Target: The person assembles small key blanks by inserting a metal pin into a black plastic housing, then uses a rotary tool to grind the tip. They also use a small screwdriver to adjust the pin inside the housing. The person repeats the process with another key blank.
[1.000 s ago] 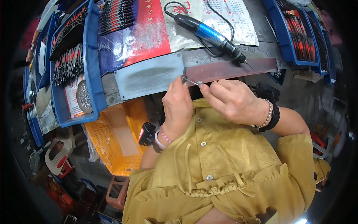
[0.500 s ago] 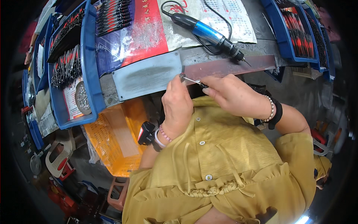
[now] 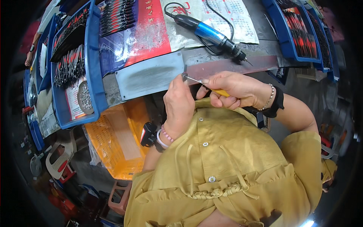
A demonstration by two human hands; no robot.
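My left hand [image 3: 178,102] is closed around a small dark part [image 3: 184,76], held at the bench edge by the fingertips. A screwdriver with a yellow handle [image 3: 220,92] and thin metal shaft is gripped in my right hand [image 3: 242,90]. Its tip meets the dark part, though the exact contact is too small to make out. Just beyond my left hand lies a pale grey plate [image 3: 151,77] with a dark smudged middle. A reddish strip [image 3: 242,67] runs along the bench edge to the right. Further back rests a blue and black corded power screwdriver [image 3: 211,33], its bit pointing right.
A blue bin [image 3: 96,72] at left holds black-and-red pieces and an oval dish of small metal bits [image 3: 86,99]. Similar pieces lie in rows [image 3: 117,17] behind and in a blue bin [image 3: 284,41] at right. A yellow crate [image 3: 109,147] sits below. Another person's hand [image 3: 28,58] shows far left.
My right hand has turned and shifted its grip, so the screwdriver's yellow handle now shows. My left hand keeps the dark part in nearly the same place.
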